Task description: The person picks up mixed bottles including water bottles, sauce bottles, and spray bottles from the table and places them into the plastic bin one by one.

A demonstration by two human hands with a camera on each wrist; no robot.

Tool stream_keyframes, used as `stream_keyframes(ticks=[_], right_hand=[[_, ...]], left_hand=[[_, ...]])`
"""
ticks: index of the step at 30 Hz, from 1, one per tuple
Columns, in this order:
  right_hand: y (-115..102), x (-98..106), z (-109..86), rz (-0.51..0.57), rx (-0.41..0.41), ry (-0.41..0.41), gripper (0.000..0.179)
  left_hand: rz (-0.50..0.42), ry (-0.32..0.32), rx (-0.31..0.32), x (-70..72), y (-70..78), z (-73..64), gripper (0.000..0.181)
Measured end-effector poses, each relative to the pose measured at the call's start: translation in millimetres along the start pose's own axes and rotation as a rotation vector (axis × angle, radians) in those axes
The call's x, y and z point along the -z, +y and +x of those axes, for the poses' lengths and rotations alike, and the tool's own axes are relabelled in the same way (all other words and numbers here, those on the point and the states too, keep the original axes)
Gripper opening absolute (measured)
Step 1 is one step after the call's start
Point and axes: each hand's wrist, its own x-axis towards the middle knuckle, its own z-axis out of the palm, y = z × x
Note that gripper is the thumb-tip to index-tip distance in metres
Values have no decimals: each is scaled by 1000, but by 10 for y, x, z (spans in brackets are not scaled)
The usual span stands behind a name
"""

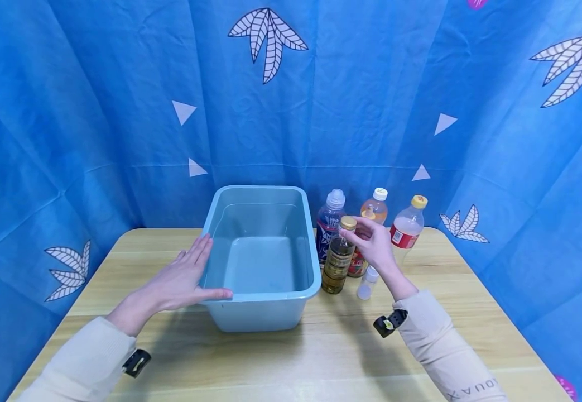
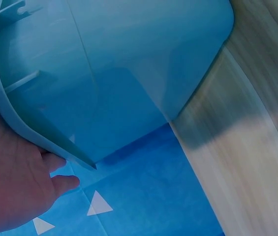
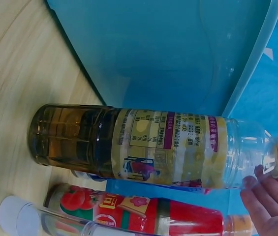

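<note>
My left hand [image 1: 182, 279] rests with spread fingers on the near left corner of a light blue plastic bin [image 1: 270, 296], thumb along the front rim. In the left wrist view the bin's outer wall [image 2: 114, 73] rises beside the palm. At the bin's right side, my right hand [image 1: 376, 243] pinches the gold-capped top of a clear bottle of amber liquid [image 1: 337, 262]. The right wrist view shows its yellow printed label [image 3: 168, 147] and the fingers at its neck. The bottle stands upright close to the bin; whether its base touches the table I cannot tell.
Around the right hand stand a dark-labelled bottle [image 1: 327, 223], a tomato-labelled bottle [image 3: 178, 214] partly hidden, a red-labelled bottle with a yellow cap [image 1: 405, 230] and a small clear white-capped bottle [image 1: 368, 283]. A blue curtain [image 1: 270, 128] hangs behind the wooden table [image 1: 341, 357].
</note>
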Motion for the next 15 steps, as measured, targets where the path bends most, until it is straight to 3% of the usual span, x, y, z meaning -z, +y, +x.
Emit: stream_keyframes(ticks=[4,15], right_hand=[[205,-14,72,-1,4,9,37],[193,-27,72,-31,6,48,39]], left_hand=[[1,0,1,0,-2,6,113],[-4,3,7,11,8,21,113]])
